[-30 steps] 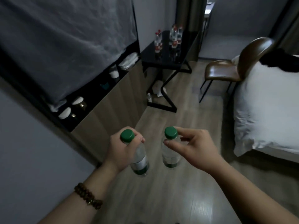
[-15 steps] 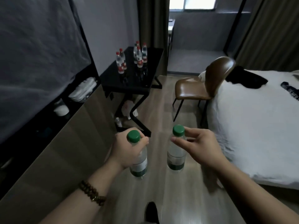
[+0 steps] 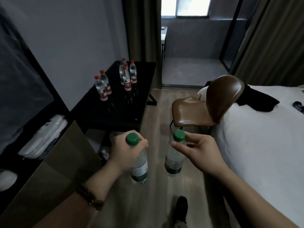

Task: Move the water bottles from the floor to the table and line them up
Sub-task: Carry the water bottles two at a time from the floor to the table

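Green-capped water bottles, one (image 3: 139, 163) gripped by left hand (image 3: 126, 152), one (image 3: 174, 159) pinched by right hand (image 3: 199, 153); red-capped bottles (image 3: 102, 86) stood on black table (image 3: 115, 111)

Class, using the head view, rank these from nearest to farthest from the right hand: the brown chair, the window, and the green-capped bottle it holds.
1. Green-capped bottle, gripped in the right hand.
2. Brown chair, ahead beside the bed.
3. Window, at the room's far end.

Two clear bottles (image 3: 139, 163) are showing green caps and green labels. On the black surface (image 3: 115, 111), bottles (image 3: 102, 87) are wearing red caps and red labels. The chair (image 3: 205, 109) is gleaming brown beside white bedding (image 3: 263, 137).
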A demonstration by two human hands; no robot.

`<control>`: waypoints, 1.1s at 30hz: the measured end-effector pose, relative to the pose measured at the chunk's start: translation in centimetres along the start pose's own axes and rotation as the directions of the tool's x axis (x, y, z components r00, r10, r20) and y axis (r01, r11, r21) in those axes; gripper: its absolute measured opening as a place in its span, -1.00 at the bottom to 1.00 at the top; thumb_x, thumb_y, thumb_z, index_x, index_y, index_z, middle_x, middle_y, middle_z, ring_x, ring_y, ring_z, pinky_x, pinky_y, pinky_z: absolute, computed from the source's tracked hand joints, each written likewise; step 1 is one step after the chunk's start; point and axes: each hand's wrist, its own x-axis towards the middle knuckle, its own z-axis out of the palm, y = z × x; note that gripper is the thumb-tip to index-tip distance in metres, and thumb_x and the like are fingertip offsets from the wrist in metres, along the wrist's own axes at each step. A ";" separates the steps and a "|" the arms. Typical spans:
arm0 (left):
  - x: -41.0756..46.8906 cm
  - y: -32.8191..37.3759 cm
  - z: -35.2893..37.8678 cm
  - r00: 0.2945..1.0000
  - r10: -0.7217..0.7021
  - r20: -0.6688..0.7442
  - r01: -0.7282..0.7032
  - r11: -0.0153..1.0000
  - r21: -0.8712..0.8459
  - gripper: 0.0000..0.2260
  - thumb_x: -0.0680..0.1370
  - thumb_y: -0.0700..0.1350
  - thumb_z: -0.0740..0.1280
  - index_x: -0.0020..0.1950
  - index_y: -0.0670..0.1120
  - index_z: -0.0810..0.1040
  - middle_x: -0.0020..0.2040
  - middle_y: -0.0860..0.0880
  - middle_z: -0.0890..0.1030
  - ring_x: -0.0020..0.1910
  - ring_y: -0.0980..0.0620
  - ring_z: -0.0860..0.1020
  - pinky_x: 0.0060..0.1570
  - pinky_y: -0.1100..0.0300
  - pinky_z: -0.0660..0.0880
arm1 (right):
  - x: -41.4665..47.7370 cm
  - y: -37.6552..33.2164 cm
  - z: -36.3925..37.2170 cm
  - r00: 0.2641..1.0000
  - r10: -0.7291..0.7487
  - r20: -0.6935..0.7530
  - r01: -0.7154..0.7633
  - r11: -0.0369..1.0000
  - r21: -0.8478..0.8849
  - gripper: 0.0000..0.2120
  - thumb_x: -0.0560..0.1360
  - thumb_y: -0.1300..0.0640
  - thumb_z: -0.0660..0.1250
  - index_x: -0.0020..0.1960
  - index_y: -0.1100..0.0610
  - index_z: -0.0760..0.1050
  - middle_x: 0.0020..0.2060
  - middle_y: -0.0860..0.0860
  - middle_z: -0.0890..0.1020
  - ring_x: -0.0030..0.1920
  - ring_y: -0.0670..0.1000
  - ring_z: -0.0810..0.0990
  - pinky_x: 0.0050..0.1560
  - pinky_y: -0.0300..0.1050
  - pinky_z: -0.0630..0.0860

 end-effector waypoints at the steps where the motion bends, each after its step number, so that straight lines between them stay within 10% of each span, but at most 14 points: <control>1: 2.1 -0.6 0.7 1.000 -0.012 -0.008 0.012 1.000 0.010 -0.87 0.39 -0.17 0.43 -0.34 -0.18 0.64 -0.32 -0.04 0.68 -0.20 -0.05 0.66 -0.06 -0.03 0.57 | 2.5 1.0 -0.3 1.000 -0.001 0.009 0.001 1.000 0.009 -0.68 0.47 -0.04 0.57 0.21 -0.09 0.70 0.04 -0.27 0.74 0.08 -0.22 0.71 0.14 -0.16 0.64; 10: 20.5 -5.2 5.7 0.965 -0.161 -0.207 0.173 0.984 0.037 -0.92 0.36 -0.10 0.41 -0.34 -0.02 0.65 -0.31 -0.03 0.70 -0.24 0.02 0.68 -0.16 0.01 0.59 | 26.7 7.1 -3.8 0.972 -0.146 0.183 0.147 0.989 0.008 -0.69 0.46 -0.03 0.59 0.20 -0.10 0.71 -0.21 -0.41 0.68 -0.14 -0.37 0.66 -0.11 -0.43 0.50; 14: 27.9 -6.8 6.2 0.954 -0.163 -0.251 0.181 0.982 0.051 -0.89 0.44 -0.15 0.43 -0.29 -0.02 0.65 -0.27 -0.03 0.71 -0.21 0.02 0.70 -0.14 0.14 0.58 | 37.3 7.9 -4.4 0.953 -0.168 0.253 0.179 0.984 -0.021 -0.72 0.47 -0.10 0.56 0.18 -0.16 0.71 -0.29 -0.18 0.73 -0.26 -0.04 0.73 -0.25 -0.12 0.60; 19: 35.4 -9.3 6.6 0.938 -0.171 -0.302 0.195 0.979 0.050 -0.90 0.46 -0.14 0.42 -0.27 -0.04 0.66 -0.26 -0.03 0.72 -0.18 0.03 0.70 -0.13 0.30 0.58 | 47.7 10.0 -3.1 0.936 -0.189 0.297 0.195 0.981 0.009 -0.71 0.45 -0.07 0.59 0.16 -0.12 0.72 -0.17 -0.26 0.75 -0.11 -0.31 0.68 -0.09 -0.38 0.53; 24: 43.3 -13.8 6.9 0.926 -0.183 -0.329 0.211 0.976 0.050 -0.90 0.46 -0.13 0.42 -0.27 -0.05 0.65 -0.26 -0.01 0.71 -0.18 0.04 0.70 -0.15 0.35 0.55 | 57.2 12.1 -1.1 0.901 -0.203 0.384 0.209 0.978 0.025 -0.77 0.47 -0.09 0.57 0.13 -0.22 0.71 -0.15 0.27 0.72 -0.03 0.26 0.73 -0.11 0.10 0.60; 33: 58.9 -22.2 7.7 0.919 -0.224 -0.323 0.245 0.969 0.023 -0.90 0.43 -0.12 0.46 -0.28 -0.08 0.65 -0.28 -0.01 0.69 -0.22 0.01 0.66 -0.14 0.07 0.58 | 72.9 15.3 2.4 0.809 -0.265 0.525 0.276 0.959 0.060 -0.75 0.53 -0.10 0.51 0.19 -0.23 0.67 0.04 -0.28 0.73 0.07 -0.17 0.72 0.08 -0.14 0.65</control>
